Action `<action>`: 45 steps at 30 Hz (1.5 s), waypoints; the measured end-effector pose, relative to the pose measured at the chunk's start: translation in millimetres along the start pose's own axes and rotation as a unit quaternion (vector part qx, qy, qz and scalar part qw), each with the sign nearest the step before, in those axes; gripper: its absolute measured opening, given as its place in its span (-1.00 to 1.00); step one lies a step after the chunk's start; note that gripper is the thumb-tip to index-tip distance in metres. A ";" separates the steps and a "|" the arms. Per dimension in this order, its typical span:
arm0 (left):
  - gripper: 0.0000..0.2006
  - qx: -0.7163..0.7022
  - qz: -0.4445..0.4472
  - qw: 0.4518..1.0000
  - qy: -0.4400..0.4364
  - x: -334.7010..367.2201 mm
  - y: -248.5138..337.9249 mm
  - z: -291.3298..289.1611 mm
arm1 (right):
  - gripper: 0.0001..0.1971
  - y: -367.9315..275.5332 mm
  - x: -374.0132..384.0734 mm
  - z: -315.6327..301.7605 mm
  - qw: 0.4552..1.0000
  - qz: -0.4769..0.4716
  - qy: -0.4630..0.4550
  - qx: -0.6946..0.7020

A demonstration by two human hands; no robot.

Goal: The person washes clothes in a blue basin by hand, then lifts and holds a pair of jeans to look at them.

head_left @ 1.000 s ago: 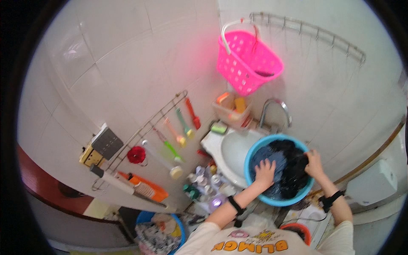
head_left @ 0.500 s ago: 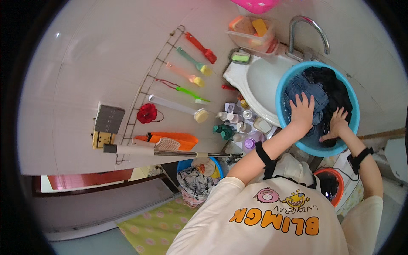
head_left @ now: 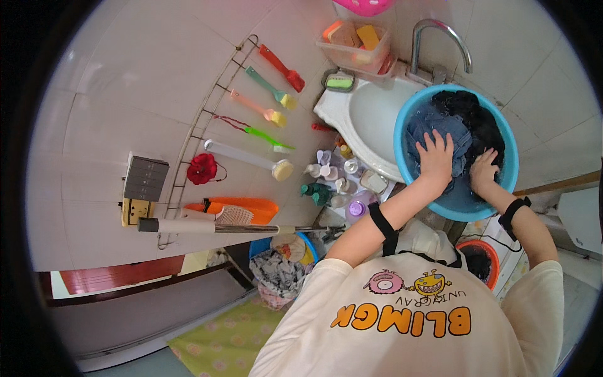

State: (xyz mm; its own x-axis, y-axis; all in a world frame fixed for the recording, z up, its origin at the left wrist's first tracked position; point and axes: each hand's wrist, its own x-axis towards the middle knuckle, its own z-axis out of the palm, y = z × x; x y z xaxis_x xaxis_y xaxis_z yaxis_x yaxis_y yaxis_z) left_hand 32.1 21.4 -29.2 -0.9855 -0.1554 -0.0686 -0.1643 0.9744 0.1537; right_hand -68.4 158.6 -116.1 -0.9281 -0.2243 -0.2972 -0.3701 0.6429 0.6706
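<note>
A light-blue basin (head_left: 512, 157) of cloudy water holds a blue denim garment (head_left: 461, 135) and a dark black garment (head_left: 487, 122). Pressed onto the denim is my left hand (head_left: 436, 160), its fingers spread apart and not gripping. My right hand (head_left: 483, 174) is at the lower edge of the black garment, fingers bent in and closed on the cloth; some fingertips are hidden in it. Both forearms reach up from below, each with a black band round it.
Beside the basin are a white sink (head_left: 375, 119) and a curved metal faucet (head_left: 443, 26). Pump bottles (head_left: 328, 171) crowd a ledge. Brushes hang on a wire rack (head_left: 200, 132). Below stand a blue basket of laundry (head_left: 279, 270) and a red-rimmed bucket (head_left: 495, 264).
My right hand has drawn its spread fingers in against the black garment. The left hand stays spread on the denim. The whole view has shifted slightly.
</note>
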 end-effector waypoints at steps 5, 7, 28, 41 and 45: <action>0.04 -0.005 0.003 0.999 -0.032 -1.7 -2.5 -7.0 | -0.60 27.5 -8.2 -0.2 0.979 -0.028 0.200 0.006; 0.03 -0.003 0.014 0.999 -0.032 -4.1 -2.4 -10.2 | -0.79 64.9 -17.4 -29.1 0.957 -0.215 0.107 0.165; 0.00 0.032 0.055 0.998 0.006 -0.7 -7.2 -3.4 | -0.76 67.7 4.1 -25.0 0.926 -0.307 -0.126 0.178; 0.00 0.040 0.035 0.999 -0.012 13.0 7.8 -8.0 | -0.66 46.2 34.4 -15.4 0.925 -0.336 -0.162 0.080; 0.00 0.046 0.023 0.999 -0.008 17.5 4.4 -11.9 | -0.67 54.6 23.1 -42.0 0.943 -0.292 -0.126 0.095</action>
State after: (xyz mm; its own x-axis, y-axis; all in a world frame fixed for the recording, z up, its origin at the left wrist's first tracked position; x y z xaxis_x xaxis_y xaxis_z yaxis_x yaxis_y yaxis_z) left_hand 13.6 21.0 -18.0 -0.9909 -0.1085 -0.0800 -0.1139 0.9913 0.0653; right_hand -111.8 157.7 -57.8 -0.5193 -0.4152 -0.7469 -0.7794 0.5886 0.2147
